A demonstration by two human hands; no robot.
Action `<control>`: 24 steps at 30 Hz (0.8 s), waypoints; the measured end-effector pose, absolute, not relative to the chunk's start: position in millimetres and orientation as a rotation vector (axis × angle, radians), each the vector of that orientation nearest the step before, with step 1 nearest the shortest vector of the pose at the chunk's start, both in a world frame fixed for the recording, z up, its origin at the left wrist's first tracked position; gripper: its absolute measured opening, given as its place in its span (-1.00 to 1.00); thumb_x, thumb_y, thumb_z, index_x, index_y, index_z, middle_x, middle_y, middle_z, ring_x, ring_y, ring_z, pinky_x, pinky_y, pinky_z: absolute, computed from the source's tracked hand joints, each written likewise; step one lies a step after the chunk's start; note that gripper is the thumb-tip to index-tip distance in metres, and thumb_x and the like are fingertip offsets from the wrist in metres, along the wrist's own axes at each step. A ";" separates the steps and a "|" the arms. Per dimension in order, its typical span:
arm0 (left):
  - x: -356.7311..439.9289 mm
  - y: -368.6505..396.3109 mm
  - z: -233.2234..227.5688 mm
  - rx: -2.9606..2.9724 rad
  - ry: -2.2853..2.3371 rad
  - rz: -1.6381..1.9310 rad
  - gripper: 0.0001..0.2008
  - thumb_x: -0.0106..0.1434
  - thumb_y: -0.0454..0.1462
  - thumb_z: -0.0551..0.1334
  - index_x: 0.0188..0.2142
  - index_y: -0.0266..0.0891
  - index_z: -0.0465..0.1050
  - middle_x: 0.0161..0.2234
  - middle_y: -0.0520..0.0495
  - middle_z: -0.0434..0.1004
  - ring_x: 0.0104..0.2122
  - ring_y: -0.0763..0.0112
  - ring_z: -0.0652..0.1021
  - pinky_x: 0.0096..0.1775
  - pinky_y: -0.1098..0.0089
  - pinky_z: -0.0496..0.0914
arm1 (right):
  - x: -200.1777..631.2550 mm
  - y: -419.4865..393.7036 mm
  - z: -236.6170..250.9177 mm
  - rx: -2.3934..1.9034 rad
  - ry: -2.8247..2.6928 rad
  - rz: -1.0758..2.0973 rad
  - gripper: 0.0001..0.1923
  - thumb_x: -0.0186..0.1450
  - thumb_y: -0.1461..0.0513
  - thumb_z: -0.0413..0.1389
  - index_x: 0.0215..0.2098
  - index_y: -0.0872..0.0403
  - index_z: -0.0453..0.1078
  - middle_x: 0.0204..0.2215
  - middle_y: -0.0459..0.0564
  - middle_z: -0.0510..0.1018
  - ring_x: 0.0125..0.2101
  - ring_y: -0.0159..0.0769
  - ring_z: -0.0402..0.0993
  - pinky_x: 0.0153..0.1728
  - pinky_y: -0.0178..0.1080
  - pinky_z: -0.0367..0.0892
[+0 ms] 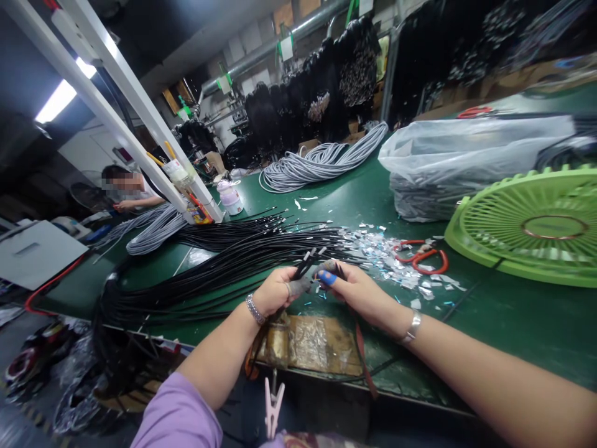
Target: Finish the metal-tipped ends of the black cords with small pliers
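Head view shows the left hand (pixel 276 291) and right hand (pixel 355 291) with fingers pinched on black cable ends (pixel 305 264) over the green table (pixel 513 311), beside scattered scraps (pixel 387 258), red scissors (pixel 422 256), and a green fan (pixel 536 224).

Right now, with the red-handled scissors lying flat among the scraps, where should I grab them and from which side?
Probably by the looped handles. The red-handled scissors lie flat on the green table, loops towards the green fan, with their tips in the cut scraps. Come from above with the right hand, the nearer one; the left hand is on the black cables.
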State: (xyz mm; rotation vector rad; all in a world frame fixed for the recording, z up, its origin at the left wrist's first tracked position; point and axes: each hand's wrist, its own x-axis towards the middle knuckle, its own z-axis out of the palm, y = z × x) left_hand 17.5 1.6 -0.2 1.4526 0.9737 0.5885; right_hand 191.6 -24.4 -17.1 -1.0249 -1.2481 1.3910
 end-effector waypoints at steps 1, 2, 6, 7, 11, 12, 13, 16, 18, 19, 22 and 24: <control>17.2 1.9 -0.3 1.446 0.982 0.605 -0.42 -0.17 0.15 0.37 -0.47 -0.31 0.32 -0.76 0.23 0.12 -0.79 0.71 0.08 -0.74 0.56 -0.05 | 191.1 -24.0 -17.6 -1.041 -1.209 1.418 -0.56 -0.04 -0.09 0.27 -0.50 0.06 0.32 -0.62 -0.18 0.33 -0.61 -0.48 0.07 -0.62 -0.34 -0.04; 16.9 2.1 -0.3 1.440 0.987 0.618 -0.42 -0.18 0.15 0.37 -0.46 -0.31 0.32 -0.76 0.23 0.13 -0.79 0.72 0.08 -0.74 0.56 -0.05 | 190.4 -23.6 -18.2 -1.050 -1.169 1.449 -0.55 -0.05 -0.10 0.26 -0.48 0.07 0.34 -0.60 -0.17 0.36 -0.61 -0.48 0.08 -0.63 -0.35 -0.05; 17.6 1.6 0.7 1.440 0.988 0.627 -0.40 -0.20 0.17 0.37 -0.45 -0.30 0.33 -0.75 0.23 0.14 -0.79 0.72 0.08 -0.74 0.56 -0.05 | 188.9 -21.8 -21.4 -1.024 -1.060 1.539 -0.56 -0.08 -0.06 0.30 -0.45 0.09 0.36 -0.56 -0.12 0.43 -0.62 -0.51 0.10 -0.66 -0.38 -0.07; 18.1 1.3 1.0 1.446 0.989 0.623 -0.40 -0.21 0.17 0.37 -0.46 -0.30 0.33 -0.76 0.23 0.14 -0.79 0.71 0.08 -0.74 0.56 -0.05 | 188.9 -21.5 -22.1 -1.009 -1.049 1.546 -0.57 -0.10 -0.03 0.33 -0.46 0.09 0.36 -0.57 -0.13 0.42 -0.62 -0.51 0.09 -0.66 -0.38 -0.07; 19.5 0.2 1.2 1.468 0.987 0.617 -0.45 -0.15 0.13 0.37 -0.48 -0.31 0.33 -0.77 0.23 0.11 -0.79 0.71 0.08 -0.72 0.55 -0.07 | 189.3 -21.2 -23.9 -0.979 -1.006 1.553 -0.59 -0.17 0.07 0.40 -0.46 0.10 0.40 -0.65 -0.20 0.33 -0.64 -0.54 0.06 -0.66 -0.39 -0.08; 19.5 0.1 1.0 1.471 0.986 0.616 -0.47 -0.13 0.11 0.37 -0.47 -0.32 0.33 -0.77 0.22 0.11 -0.79 0.71 0.08 -0.72 0.55 -0.08 | 189.4 -21.2 -24.1 -0.973 -0.996 1.557 -0.58 -0.18 0.09 0.41 -0.46 0.10 0.41 -0.66 -0.21 0.32 -0.65 -0.54 0.06 -0.66 -0.39 -0.07; 19.4 0.0 0.8 1.473 0.987 0.615 -0.48 -0.11 0.10 0.37 -0.47 -0.32 0.34 -0.77 0.22 0.11 -0.79 0.70 0.08 -0.71 0.54 -0.08 | 189.5 -21.2 -24.1 -0.967 -0.988 1.559 -0.58 -0.20 0.10 0.41 -0.45 0.11 0.42 -0.65 -0.21 0.33 -0.64 -0.54 0.08 -0.66 -0.39 -0.07; 19.0 0.1 0.0 1.479 0.990 0.617 -0.48 -0.11 0.10 0.37 -0.47 -0.31 0.34 -0.77 0.22 0.11 -0.79 0.70 0.07 -0.71 0.54 -0.08 | 190.0 -21.7 -23.5 -0.962 -0.992 1.555 -0.58 -0.21 0.11 0.42 -0.45 0.11 0.44 -0.64 -0.19 0.37 -0.64 -0.54 0.09 -0.66 -0.40 -0.06; 18.9 0.4 -0.5 1.491 0.988 0.624 -0.47 -0.13 0.12 0.36 -0.49 -0.31 0.34 -0.77 0.22 0.11 -0.79 0.70 0.07 -0.71 0.54 -0.08 | 190.6 -22.1 -22.7 -0.975 -1.011 1.530 -0.59 -0.20 0.11 0.42 -0.45 0.11 0.45 -0.63 -0.18 0.40 -0.65 -0.54 0.11 -0.66 -0.39 -0.04; 19.0 0.5 -0.7 1.500 0.985 0.626 -0.46 -0.12 0.13 0.35 -0.49 -0.31 0.34 -0.77 0.22 0.11 -0.78 0.70 0.08 -0.70 0.54 -0.08 | 190.8 -22.2 -22.3 -0.981 -1.024 1.511 -0.60 -0.19 0.11 0.41 -0.45 0.11 0.45 -0.62 -0.17 0.42 -0.64 -0.52 0.14 -0.65 -0.39 -0.01; 19.2 0.9 -1.5 1.549 0.970 0.638 -0.47 -0.10 0.13 0.35 -0.48 -0.32 0.36 -0.75 0.21 0.11 -0.75 0.69 0.10 -0.68 0.54 -0.04 | 191.6 -22.2 -21.3 -0.986 -1.063 1.446 -0.61 -0.18 0.11 0.40 -0.44 0.09 0.44 -0.55 -0.12 0.50 -0.55 -0.42 0.34 -0.55 -0.34 0.19; 19.2 1.0 -2.1 1.582 0.953 0.655 -0.48 -0.08 0.11 0.35 -0.47 -0.33 0.38 -0.72 0.19 0.13 -0.72 0.69 0.12 -0.64 0.54 0.00 | 191.7 -22.1 -20.8 -0.988 -1.087 1.411 -0.61 -0.18 0.12 0.39 -0.44 0.08 0.42 -0.51 -0.10 0.53 -0.45 -0.33 0.44 -0.42 -0.29 0.29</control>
